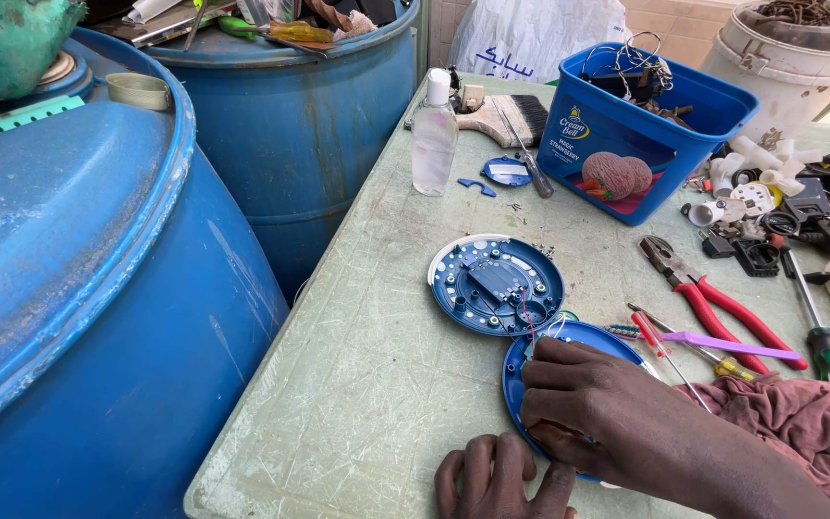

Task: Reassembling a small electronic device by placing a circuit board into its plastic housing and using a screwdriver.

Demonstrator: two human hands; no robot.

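**Two hands on an opened blue round device**

Nearest to the camera, at the bottom centre of the frame, the left hand (pixel 497 481) lies on the table edge with its fingers curled together; it grips nothing that I can see, and seems only to press against the blue round shell (pixel 569 338) so it does not slide. Just above it, the right hand (pixel 593 399) rests on top of this shell, fingers bent down into it. If they pinch something inside, I cannot tell, because the hand covers that place. Thin wires (pixel 528 317) run from the shell to the other half (pixel 497 284), which lies open beside it, touching, with its inner side up, probably so that the inside stays reachable.

To the right of them lie red-handled pliers (pixel 713 298), a green screwdriver (pixel 823 336) and a reddish cloth (pixel 799 423), all close at hand. The pale green table (pixel 357 365) is scratched. A blue tub (pixel 646 125) of parts stands in the upper right, a clear bottle (pixel 432 135) in the upper middle, and big blue barrels (pixel 79 288) fill the left.
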